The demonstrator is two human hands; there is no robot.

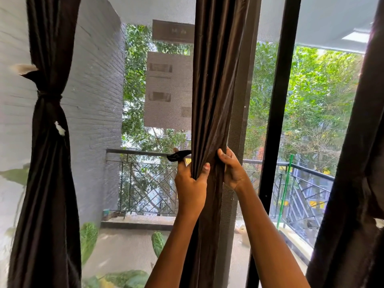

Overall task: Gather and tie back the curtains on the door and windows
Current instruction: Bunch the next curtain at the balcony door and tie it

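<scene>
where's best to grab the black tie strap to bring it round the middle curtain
Probably pinch the tie strap at its loose tip, coming from the left: it juts out past the left hand, while the right hand holds the middle curtain bunched.

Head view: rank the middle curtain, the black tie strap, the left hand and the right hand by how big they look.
1. middle curtain: by far the largest.
2. left hand and right hand: they look alike, so no ranking between them; both grip the curtain.
3. black tie strap: smallest, with only its end showing past the left hand.
</scene>
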